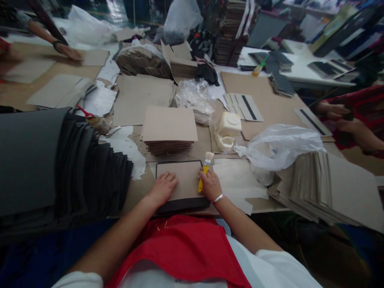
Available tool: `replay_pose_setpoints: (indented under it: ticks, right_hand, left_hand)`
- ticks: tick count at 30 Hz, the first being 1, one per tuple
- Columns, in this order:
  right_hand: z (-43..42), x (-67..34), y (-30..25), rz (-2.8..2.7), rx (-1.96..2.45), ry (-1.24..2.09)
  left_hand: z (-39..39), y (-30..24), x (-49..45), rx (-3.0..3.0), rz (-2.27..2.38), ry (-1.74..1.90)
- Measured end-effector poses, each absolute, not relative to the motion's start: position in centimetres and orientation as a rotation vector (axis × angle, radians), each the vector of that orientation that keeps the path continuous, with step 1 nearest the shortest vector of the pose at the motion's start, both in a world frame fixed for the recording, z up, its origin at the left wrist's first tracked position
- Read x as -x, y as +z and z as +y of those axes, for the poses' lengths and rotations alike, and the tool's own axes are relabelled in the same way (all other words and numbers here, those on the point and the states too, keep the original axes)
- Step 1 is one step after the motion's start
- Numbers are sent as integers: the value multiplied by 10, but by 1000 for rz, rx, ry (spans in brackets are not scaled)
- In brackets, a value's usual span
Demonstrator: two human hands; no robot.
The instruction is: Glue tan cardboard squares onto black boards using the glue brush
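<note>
Panel: brown cardboard panel (186, 178) lying flat on a slightly larger black sheet (183, 206), at the middle of the near edge of the worktop (136, 192), straight in front of the body
Left hand: left hand (163, 188) laid palm down on the panel's near left corner, fingers stretched out and open, gripping nothing
Right hand: right hand (210, 185) at the panel's right edge, curled tight round the yellow-handled flat brush (205, 170)
Brush axis: handle toward the near edge, pale bristles toward the far edge, running along the panel's right side, bristle tip just past its far right corner
Nearer hand: both touching the panel; left on its surface, right beside it with the brush
Behind: stack of brown cardboard squares (168, 130) just beyond the panel; white plastic tub (228, 130) to the far right of it
Sides: fanned pile of black sheets (90, 168) toward the left edge, clear plastic bag (282, 146) and grey board stack (324, 188) toward the right edge
Others: another person's hand (69, 51) at the far left corner, well apart
</note>
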State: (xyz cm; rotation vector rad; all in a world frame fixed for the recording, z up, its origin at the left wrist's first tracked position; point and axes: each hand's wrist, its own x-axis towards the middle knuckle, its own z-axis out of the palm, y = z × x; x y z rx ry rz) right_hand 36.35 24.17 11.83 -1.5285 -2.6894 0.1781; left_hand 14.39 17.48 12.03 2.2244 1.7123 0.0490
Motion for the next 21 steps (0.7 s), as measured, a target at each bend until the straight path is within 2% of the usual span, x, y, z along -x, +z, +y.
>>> replay_pose_setpoints:
  ticks: [5, 10, 14, 18, 21]
  right_hand:
    - [250, -369, 142, -2518, 1325, 380]
    - [263, -357, 183, -1826, 1300, 1029]
    - [268, -292, 178, -1603, 1310, 1517]
    - [267, -239, 153, -1637, 1259, 1639]
    - [274, -250, 143, -1661, 1339, 1575]
  left_hand:
    - [160, 106, -170, -2128, 2006, 211]
    - [151, 97, -171, -2137, 1994, 319]
    - [152, 94, -167, -2155, 2016, 385]
    - [152, 91, -166, -2203, 2022, 411]
    - [150, 91, -167, -2220, 2031, 410]
